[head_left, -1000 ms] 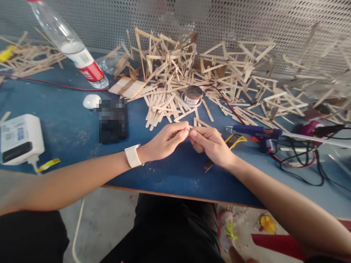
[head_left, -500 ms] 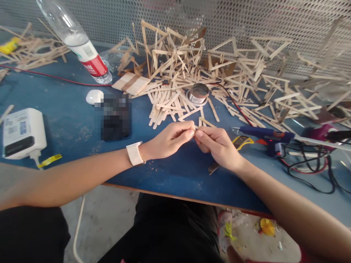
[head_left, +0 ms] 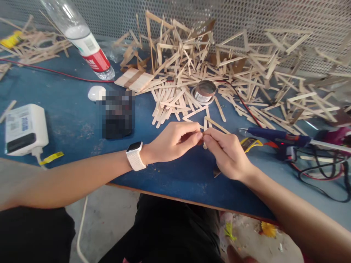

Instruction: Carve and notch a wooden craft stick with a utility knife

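My left hand (head_left: 175, 140), with a watch (head_left: 135, 153) on its wrist, is pinched, its fingertips meeting those of my right hand (head_left: 227, 151) above the blue table. The right hand is pinched too. Whatever lies between the fingertips is too small and hidden to name. Just behind them lie wooden craft sticks, one upright in view (head_left: 205, 123) and one slanting (head_left: 218, 125). Under and beside the right hand is a utility knife (head_left: 250, 143) with a yellow-edged handle, partly covered by the hand.
Loose and joined craft sticks (head_left: 170, 100) heap along the back mesh. A small round tin (head_left: 204, 92) stands before them. A blue glue gun (head_left: 270, 133) and tangled cords (head_left: 309, 171) lie right. Left are a plastic bottle (head_left: 94, 58), white mouse (head_left: 96, 94) and white box-shaped device (head_left: 26, 129).
The view has shifted slightly, so most things sit a little differently. Both hands stay fingertip to fingertip; the left wrist has turned so the watch face shows.
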{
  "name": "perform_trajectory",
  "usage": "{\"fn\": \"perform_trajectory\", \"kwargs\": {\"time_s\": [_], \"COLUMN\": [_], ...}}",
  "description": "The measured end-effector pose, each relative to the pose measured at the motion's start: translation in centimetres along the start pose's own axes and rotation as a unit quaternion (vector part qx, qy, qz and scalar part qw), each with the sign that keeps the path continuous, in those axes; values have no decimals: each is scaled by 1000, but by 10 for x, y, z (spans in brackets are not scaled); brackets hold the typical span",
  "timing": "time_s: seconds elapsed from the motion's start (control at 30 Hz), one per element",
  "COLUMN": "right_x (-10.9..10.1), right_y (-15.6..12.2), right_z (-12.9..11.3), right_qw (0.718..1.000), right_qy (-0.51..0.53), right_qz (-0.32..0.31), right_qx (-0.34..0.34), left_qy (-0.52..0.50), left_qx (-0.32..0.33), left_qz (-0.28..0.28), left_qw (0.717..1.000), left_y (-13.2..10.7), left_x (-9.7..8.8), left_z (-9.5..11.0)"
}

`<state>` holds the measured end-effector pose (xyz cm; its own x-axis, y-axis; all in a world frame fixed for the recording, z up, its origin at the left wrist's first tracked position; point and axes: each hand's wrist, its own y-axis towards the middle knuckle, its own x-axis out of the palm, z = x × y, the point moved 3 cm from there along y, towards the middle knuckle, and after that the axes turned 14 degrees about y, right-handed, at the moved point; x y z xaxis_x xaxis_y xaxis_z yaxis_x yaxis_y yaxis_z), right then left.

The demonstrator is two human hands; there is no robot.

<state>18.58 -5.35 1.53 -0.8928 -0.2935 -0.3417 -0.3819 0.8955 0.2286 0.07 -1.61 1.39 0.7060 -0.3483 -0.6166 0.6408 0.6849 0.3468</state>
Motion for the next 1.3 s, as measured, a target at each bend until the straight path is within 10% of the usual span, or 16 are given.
{"fn": "perform_trajectory", "kwargs": {"time_s": [1.03, 1.3], "right_x": [10, 4], "right_y": [-2, -5], "right_z": [5, 9], "right_qw": [993, 984], "right_qy": [-82, -34], "right_qz": [60, 163], "right_qx": [-52, -63], "left_qy": [35, -54], "left_qx": [-23, -51], "left_qz": [25, 17], "left_qw": [999, 997], "left_y": [0, -3], "left_x": [1, 8], "left_z": [-4, -3]}}
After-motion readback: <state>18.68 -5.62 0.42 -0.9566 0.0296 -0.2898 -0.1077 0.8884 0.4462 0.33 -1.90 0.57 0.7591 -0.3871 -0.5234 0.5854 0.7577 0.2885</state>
